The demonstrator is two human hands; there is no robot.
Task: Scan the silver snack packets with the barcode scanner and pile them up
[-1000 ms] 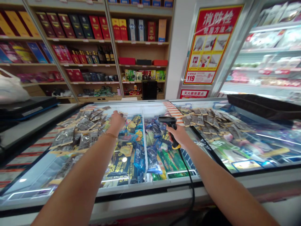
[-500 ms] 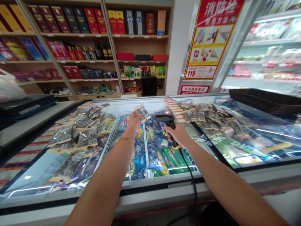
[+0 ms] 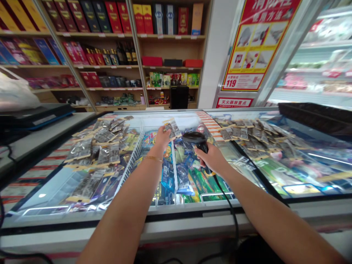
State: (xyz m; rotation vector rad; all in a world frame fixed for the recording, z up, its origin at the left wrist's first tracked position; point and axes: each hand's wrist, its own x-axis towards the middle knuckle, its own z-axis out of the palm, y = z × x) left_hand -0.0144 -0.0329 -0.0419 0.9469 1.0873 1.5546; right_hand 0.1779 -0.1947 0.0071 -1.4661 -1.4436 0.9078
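Note:
Over the open middle of the chest freezer, my left hand (image 3: 163,137) grips a small flat packet (image 3: 173,129) with a clear front and tan edges. My right hand (image 3: 208,157) is wrapped round the handle of a black barcode scanner (image 3: 194,138), whose head is beside the packet, a short gap away. From the scanner's base a black cord (image 3: 229,201) hangs over the freezer's front edge. Similar packets lie in a heap (image 3: 106,135) on the glass at the left and in another heap (image 3: 249,132) at the right. Below my hands are bagged frozen goods (image 3: 189,176).
White wire dividers (image 3: 132,157) split the freezer (image 3: 192,212) inside. A black tray (image 3: 313,115) rests at the right, and a scale-like device (image 3: 35,115) with a white bag (image 3: 15,91) on it stands at the left. Shelves of boxes (image 3: 170,47) line the back wall.
The whole scene has shifted slightly right as the view turned a little left. Both hands keep their grips; the scanner's head appears more tilted, its dark face more visible near the packet.

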